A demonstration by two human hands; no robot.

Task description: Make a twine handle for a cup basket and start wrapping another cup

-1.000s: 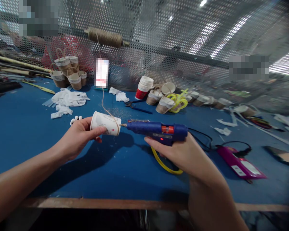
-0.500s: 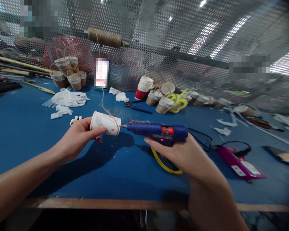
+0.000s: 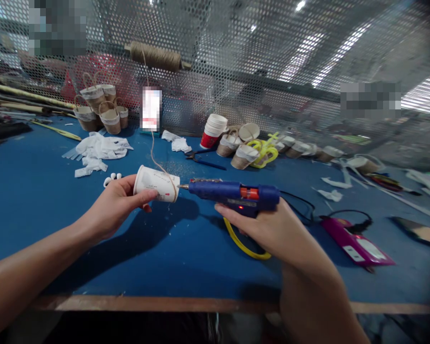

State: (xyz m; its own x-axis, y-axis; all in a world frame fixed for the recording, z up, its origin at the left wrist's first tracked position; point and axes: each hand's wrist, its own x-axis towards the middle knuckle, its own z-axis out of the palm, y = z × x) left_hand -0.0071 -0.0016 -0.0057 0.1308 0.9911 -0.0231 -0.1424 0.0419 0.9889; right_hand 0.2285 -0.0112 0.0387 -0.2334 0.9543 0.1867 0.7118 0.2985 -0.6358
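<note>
A white paper cup (image 3: 148, 184) lies sideways in my left hand (image 3: 123, 198), thumb along its near side and the base facing right. Jute twine (image 3: 158, 166) runs down from a spool (image 3: 155, 56) and lies around the cup close to its base. My right hand (image 3: 261, 227) grips a blue hot glue gun (image 3: 232, 195) with a red light on its side. The gun's metal nozzle meets the cup's base edge beside the twine, or nearly so; I cannot tell whether glue is flowing. Part of the gun's handle is hidden by my fingers.
Behind stand twine-wrapped cups (image 3: 111, 120), a stack of paper cups (image 3: 214, 130), pliers (image 3: 206, 161) and yellow scissors (image 3: 263, 154). White gloves (image 3: 102, 145) lie left. A purple power strip (image 3: 358, 246) and black cord lie right. A yellow ring (image 3: 243, 246) sits below the gun.
Almost nothing differs. Both hands, the cup and the glue gun hold the same positions, and the view has shifted very slightly.
</note>
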